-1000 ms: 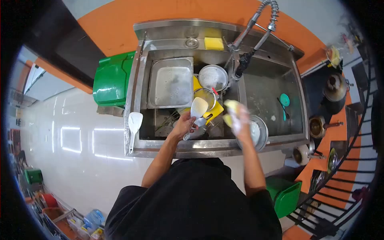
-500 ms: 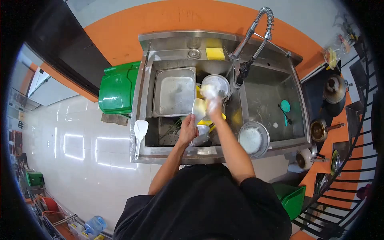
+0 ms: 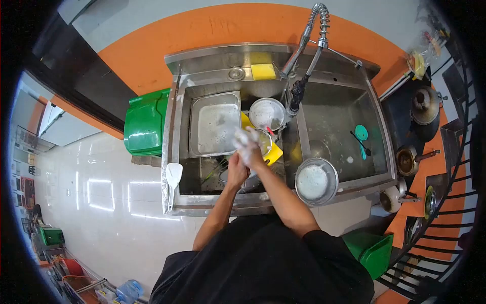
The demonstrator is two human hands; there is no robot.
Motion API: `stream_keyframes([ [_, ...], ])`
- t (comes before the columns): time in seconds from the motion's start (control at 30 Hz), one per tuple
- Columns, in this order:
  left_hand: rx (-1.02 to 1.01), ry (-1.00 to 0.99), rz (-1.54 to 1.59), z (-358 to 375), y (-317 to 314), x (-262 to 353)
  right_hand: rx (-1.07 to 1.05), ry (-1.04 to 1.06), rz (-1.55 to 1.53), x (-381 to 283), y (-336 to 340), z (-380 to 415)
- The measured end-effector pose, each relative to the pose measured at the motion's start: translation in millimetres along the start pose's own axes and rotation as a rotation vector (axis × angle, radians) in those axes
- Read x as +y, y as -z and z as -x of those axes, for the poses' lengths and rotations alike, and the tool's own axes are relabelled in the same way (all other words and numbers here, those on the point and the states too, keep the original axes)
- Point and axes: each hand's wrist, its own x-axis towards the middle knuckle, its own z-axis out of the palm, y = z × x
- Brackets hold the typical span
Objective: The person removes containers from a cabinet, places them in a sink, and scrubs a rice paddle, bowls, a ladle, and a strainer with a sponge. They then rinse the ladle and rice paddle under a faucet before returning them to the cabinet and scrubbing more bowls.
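Observation:
My left hand (image 3: 237,171) is closed low over the left basin, its fingers curled around something that my right hand hides. My right hand (image 3: 251,154) presses close against it, closed and covered in white suds (image 3: 245,138); the foam conceals what is in its fingers. Just beyond the hands stands a round metal pot (image 3: 267,112), near a red handle (image 3: 272,131). Something bright yellow (image 3: 275,154) shows beside and under my right hand. To the left lies a rectangular steel pan (image 3: 216,121) with wet, soapy spots inside.
A metal bowl of suds (image 3: 313,183) stands on the front edge between the basins. A white rice paddle (image 3: 173,177) rests on the left rim. The spring faucet (image 3: 298,93) rises behind the divider. A teal spoon (image 3: 361,134) lies in the right basin, and a yellow sponge (image 3: 263,72) on the back ledge.
My hands have come together lower and to the left. The pale item that showed in my left hand is now hidden, and my foamy right hand has moved from near the pot toward my left.

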Motion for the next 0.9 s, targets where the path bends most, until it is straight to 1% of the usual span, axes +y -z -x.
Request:
stream_keyframes([
  [0.03, -0.015, 0.008, 0.013, -1.1, -5.3, -5.0, -0.081, 0.355, 0.628, -14.6, 2.8, 7.8],
  [0.07, -0.012, -0.024, -0.056, 8.1, -14.5, 5.6, -0.33, 0.273, 0.809, 5.9, 11.1, 0.9],
  [0.1, -0.014, -0.029, -0.06, 13.4, -17.2, 14.8, -0.324, 0.277, 0.806, 24.9, 14.6, -9.4],
  [0.17, -0.025, 0.03, -0.129, 24.4, -15.9, 20.7, -0.088, 0.39, 0.721, 47.3, 19.4, -29.3],
  [0.2, -0.023, 0.034, -0.133, 26.2, -14.9, 18.3, -0.106, 0.408, 0.422, 61.1, 24.5, -40.9],
  [0.23, -0.013, 0.002, -0.07, 23.5, -14.6, 15.5, -0.106, 0.41, 0.417, 45.8, 25.1, -43.0],
  [0.27, 0.003, -0.036, -0.002, 18.6, -15.0, 14.0, 0.009, -0.091, 0.002, 15.9, 26.2, -49.6],
  [0.3, 0.014, -0.048, 0.002, 13.4, -15.8, 13.7, 0.114, -0.593, -0.412, -3.1, 24.6, -55.8],
  [0.33, 0.037, -0.055, 0.003, 9.8, -16.8, 12.7, 0.098, -0.591, -0.412, -6.7, 17.2, -51.3],
  [0.43, 0.077, -0.081, -0.006, 5.8, -31.2, 13.8, 0.04, 0.472, 0.685, -5.7, -3.9, -11.8],
  [0.47, 0.088, -0.101, -0.018, 6.1, -36.8, 15.1, -0.076, 0.365, 0.627, -0.6, 1.1, -12.7],
  [0.5, 0.091, -0.097, -0.015, 11.6, -37.1, 13.1, -0.081, 0.363, 0.629, 5.3, 8.8, -18.6],
  [0.57, 0.055, -0.106, -0.147, 16.1, -25.7, 9.8, -0.24, 0.267, 0.776, 16.9, 16.5, -51.0],
  [0.6, 0.055, -0.1, -0.151, 17.1, -21.8, 9.2, -0.428, 0.102, 0.981, 19.6, 18.8, -59.9],
  [0.63, 0.074, -0.117, -0.107, 21.2, -18.6, 10.8, -0.434, 0.089, 0.979, 13.2, 18.0, -50.4],
  [0.7, 0.09, -0.176, -0.05, 6.8, -21.5, 24.1, 0.095, -0.333, -0.26, -5.3, 10.3, -63.7],
  [0.73, 0.131, -0.132, 0.038, 5.7, -19.8, 30.1, 0.112, -0.448, -0.483, 13.7, 5.2, -59.2],
  [0.77, 0.177, -0.081, 0.127, 9.6, -18.0, 37.0, 0.1, -0.452, -0.484, 16.0, -0.8, -49.3],
  [0.8, 0.139, 0.018, 0.063, 10.7, -15.6, 44.4, 0.086, 0.109, -0.114, 18.5, -8.8, -36.5],
  [0.83, 0.144, 0.021, 0.063, 12.5, -12.6, 42.4, 0.072, 0.666, 0.263, 19.6, -15.1, -25.2],
  [0.87, 0.063, 0.171, 0.156, 12.6, -11.5, 38.5, 0.07, 0.666, 0.265, 1.5, -16.2, -18.1],
  [0.9, -0.022, 0.318, 0.247, 10.4, -10.9, 35.0, -0.035, 0.529, 0.347, -33.5, -14.3, -14.9],
])
